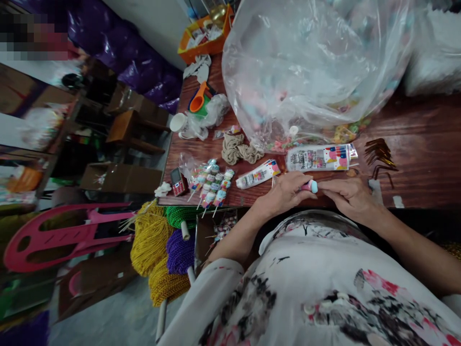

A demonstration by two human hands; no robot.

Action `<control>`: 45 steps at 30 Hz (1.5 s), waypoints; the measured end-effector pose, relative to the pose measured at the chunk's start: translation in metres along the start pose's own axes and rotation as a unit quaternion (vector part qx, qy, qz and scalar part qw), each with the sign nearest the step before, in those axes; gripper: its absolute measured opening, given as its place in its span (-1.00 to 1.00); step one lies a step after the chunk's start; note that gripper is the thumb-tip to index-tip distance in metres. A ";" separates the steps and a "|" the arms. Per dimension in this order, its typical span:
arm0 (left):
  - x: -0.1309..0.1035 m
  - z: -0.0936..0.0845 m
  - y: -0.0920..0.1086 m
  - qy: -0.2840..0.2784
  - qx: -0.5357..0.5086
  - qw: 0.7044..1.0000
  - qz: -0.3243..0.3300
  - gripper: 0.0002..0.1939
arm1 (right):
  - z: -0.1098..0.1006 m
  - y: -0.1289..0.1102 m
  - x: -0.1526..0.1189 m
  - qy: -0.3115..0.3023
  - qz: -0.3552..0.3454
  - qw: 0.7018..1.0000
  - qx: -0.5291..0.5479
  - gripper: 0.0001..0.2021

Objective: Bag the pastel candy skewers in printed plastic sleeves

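Note:
My left hand (284, 193) is closed round a small packed candy (312, 186) with a pale blue end, at the table's front edge. The fingers of my right hand (351, 196) are pressed together at that blue end; whether they grip it is too small to tell. Just beyond my hands lie a stack of printed clear wrappers (319, 157) and a smaller stack (258, 174). Several wrapped candy skewers (215, 185) lie to the left. Gold twist ties (379, 153) are on the right of the table.
A large clear bag of candies (313, 62) covers the back of the wooden table (425, 144). A red phone (178, 182), a cloth (237, 149), an orange scoop (198, 99) and a white cup (178, 123) stand left. Yellow cord rolls (151, 240) and a pink chair (65, 233) are beyond the edge.

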State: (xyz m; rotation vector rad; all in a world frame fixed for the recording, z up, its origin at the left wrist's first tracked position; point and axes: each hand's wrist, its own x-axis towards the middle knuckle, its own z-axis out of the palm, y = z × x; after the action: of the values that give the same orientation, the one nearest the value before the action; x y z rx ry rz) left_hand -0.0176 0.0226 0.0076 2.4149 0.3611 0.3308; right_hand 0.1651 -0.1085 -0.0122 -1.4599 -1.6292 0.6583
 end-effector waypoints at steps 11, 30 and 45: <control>-0.006 -0.003 0.022 0.045 0.013 0.993 -0.107 -0.72 | -0.003 0.017 -0.022 0.065 -0.125 0.937 -0.319 -0.78; -0.028 0.042 0.016 0.014 0.027 0.972 -0.233 -0.84 | 0.016 0.008 -0.008 -0.108 0.106 0.977 -0.153 -0.42; -0.034 0.036 0.020 0.052 -0.005 0.972 -0.229 -0.78 | 0.045 0.003 -0.022 0.006 0.112 0.993 -0.031 -0.69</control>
State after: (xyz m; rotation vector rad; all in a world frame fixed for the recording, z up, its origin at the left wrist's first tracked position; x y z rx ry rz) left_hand -0.0343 -0.0243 -0.0113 2.2245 0.9379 0.2477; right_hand 0.1284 -0.1230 -0.0433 -1.7050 -1.5007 0.7268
